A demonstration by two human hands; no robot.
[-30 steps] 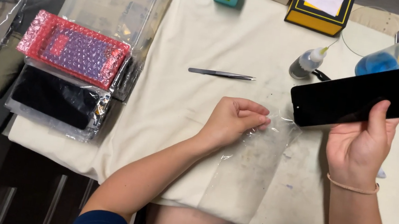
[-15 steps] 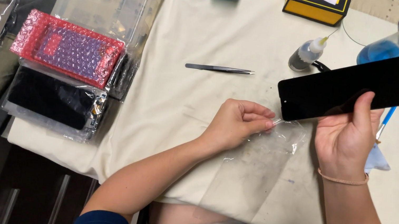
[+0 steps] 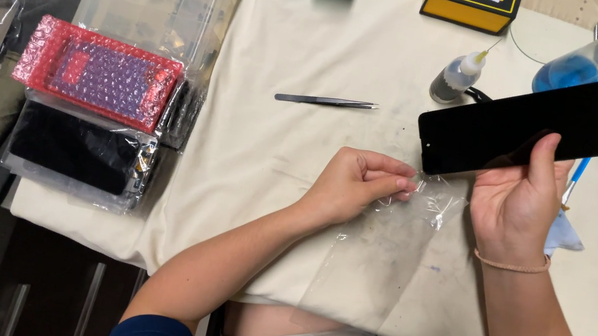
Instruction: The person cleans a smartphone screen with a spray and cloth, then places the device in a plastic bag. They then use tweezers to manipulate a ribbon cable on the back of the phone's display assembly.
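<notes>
While the right hand (image 3: 517, 206) grips the black phone screen (image 3: 516, 134) above the cream cloth (image 3: 294, 47), as it did 0.5 s ago, the left hand (image 3: 356, 185) pinches the clear film (image 3: 380, 261) at the screen's lower corner; more film now hangs free.

The right hand (image 3: 517, 203) holds a black phone screen (image 3: 516, 134) tilted above the cloth-covered counter (image 3: 319, 43). Just left of the screen, the left hand (image 3: 352, 184) pinches a clear plastic film (image 3: 380, 261).
</notes>
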